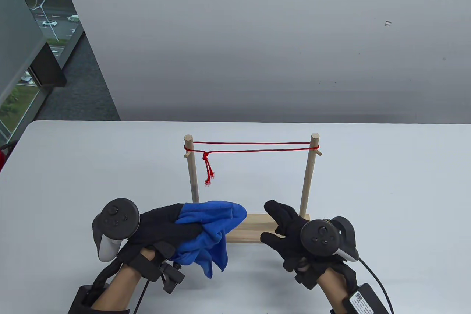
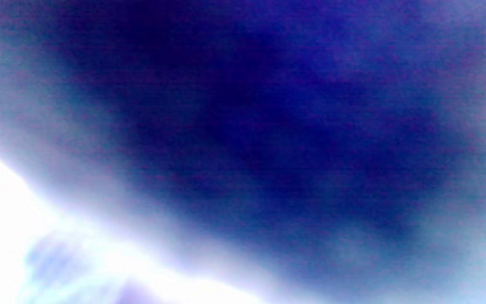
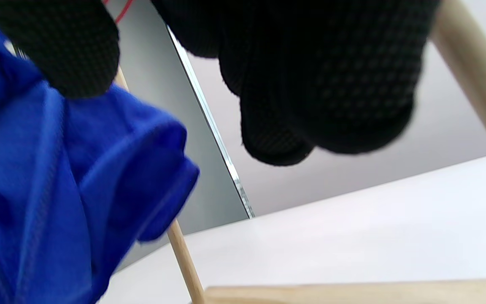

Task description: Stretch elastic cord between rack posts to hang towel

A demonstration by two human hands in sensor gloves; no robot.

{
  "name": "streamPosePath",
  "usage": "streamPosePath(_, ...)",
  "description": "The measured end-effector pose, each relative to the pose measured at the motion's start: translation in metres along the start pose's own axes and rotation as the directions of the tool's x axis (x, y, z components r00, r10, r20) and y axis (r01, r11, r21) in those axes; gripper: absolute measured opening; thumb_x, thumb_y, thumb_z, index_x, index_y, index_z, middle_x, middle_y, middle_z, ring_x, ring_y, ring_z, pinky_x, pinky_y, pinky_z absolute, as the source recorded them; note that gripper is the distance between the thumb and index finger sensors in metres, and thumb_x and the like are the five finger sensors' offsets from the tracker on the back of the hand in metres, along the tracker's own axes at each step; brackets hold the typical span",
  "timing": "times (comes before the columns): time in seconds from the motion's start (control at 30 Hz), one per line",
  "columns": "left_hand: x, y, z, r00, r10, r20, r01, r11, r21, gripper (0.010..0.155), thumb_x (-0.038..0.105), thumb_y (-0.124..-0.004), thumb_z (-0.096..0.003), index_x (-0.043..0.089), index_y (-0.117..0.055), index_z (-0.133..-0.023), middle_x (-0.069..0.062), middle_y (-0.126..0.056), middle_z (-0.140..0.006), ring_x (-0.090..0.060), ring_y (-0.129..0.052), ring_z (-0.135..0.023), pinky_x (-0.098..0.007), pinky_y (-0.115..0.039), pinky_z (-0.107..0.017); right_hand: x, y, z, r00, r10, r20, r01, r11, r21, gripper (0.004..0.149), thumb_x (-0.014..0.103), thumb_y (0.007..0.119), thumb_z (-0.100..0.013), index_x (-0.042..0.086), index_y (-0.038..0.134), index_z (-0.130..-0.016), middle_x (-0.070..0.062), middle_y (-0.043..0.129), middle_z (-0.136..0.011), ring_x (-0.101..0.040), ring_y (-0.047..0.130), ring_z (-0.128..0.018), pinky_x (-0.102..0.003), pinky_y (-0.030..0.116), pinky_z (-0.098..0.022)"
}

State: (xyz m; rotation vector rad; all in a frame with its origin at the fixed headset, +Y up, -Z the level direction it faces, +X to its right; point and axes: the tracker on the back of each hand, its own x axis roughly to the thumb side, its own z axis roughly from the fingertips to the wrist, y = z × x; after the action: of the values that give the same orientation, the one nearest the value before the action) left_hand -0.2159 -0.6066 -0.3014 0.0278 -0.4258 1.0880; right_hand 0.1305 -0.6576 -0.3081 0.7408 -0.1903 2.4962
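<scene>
Gripping blue towel (image 1: 211,229): left hand (image 1: 162,225); right hand (image 1: 290,231) spread, empty.

**Wood, cord and fleece**

We are seeing a rack (image 1: 254,231) of pale, unvarnished, matt wood, strung with thin twisted red cord (image 1: 254,146). The blue towel (image 1: 215,231) is looking soft and fleecy. Both hands are wearing black knit gloves, the right hand (image 1: 285,231) showing a dotted grip texture. The table (image 1: 386,200) is looking smooth and matt.

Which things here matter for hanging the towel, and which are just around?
For the job: red elastic cord, wooden rack, blue towel that the left hand grips, right hand.
Just around: white table, window.
</scene>
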Motion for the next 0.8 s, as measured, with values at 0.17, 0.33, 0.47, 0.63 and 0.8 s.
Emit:
streamPosePath(0.17, -0.005, -0.003, -0.002, 0.996, 0.09, -0.007, -0.09, 0.996, -0.005, 0.053, 0.052, -0.097, -0.0331, 0.013, -0.097, -0.069, -0.006, -0.108, -0.049, -0.022, -0.106, -0.022, -0.049, -0.089, -0.039, 0.006, 0.008, -0.005, 0.999, -0.015, 0.031, 0.015, 1.0, -0.003, 0.078, 0.057, 0.08, -0.042, 0.016, 0.048, -0.101, -0.011, 0.067, -0.095, -0.027, 0.101, -0.056, -0.031, 0.091, -0.02)
streamPosePath(0.33, -0.008, -0.006, -0.005, 0.989, 0.147, -0.002, -0.147, 0.989, 0.006, 0.053, 0.052, -0.098, -0.0332, 0.013, -0.097, -0.069, -0.006, -0.108, -0.049, -0.022, -0.106, -0.023, -0.049, -0.089, -0.039, 0.02, 0.021, -0.003, 0.996, -0.029, 0.088, 0.027, 0.999, 0.025, 0.071, 0.06, 0.081, -0.04, 0.015, 0.065, -0.093, -0.01, 0.08, -0.082, -0.022, 0.103, -0.045, -0.029, 0.091, -0.017)
streamPosePath(0.47, -0.008, -0.009, -0.009, 0.981, 0.193, 0.008, -0.193, 0.981, 0.003, 0.053, 0.052, -0.097, -0.0336, 0.013, -0.097, -0.069, -0.006, -0.108, -0.05, -0.022, -0.106, -0.023, -0.049, -0.089, -0.039, 0.026, 0.036, -0.004, 0.995, -0.033, 0.096, 0.021, 0.993, 0.116, 0.074, 0.067, 0.08, -0.038, 0.012, 0.074, -0.088, -0.009, 0.089, -0.071, -0.02, 0.104, -0.039, -0.029, 0.091, -0.015)
streamPosePath(0.63, -0.006, -0.016, -0.011, 0.968, 0.25, 0.028, -0.25, 0.968, -0.003, 0.053, 0.053, -0.097, -0.0341, 0.013, -0.097, -0.07, -0.006, -0.108, -0.051, -0.022, -0.106, -0.024, -0.049, -0.089, -0.04, 0.029, 0.052, -0.005, 0.995, -0.082, 0.052, 0.071, 0.978, 0.195, 0.09, 0.079, 0.074, -0.036, 0.007, 0.07, -0.09, -0.008, 0.092, -0.067, -0.02, 0.104, -0.038, -0.028, 0.091, -0.015)
streamPosePath(0.8, -0.004, -0.027, -0.014, 0.959, 0.281, 0.032, -0.281, 0.96, 0.002, 0.053, 0.052, -0.097, -0.0347, 0.014, -0.096, -0.071, -0.006, -0.108, -0.053, -0.022, -0.107, -0.026, -0.049, -0.089, -0.041, 0.042, 0.062, -0.008, 0.993, -0.105, 0.049, 0.093, 0.976, 0.198, 0.088, 0.077, 0.076, -0.036, 0.005, 0.072, -0.087, -0.005, 0.095, -0.062, -0.018, 0.106, -0.035, -0.028, 0.092, -0.014)
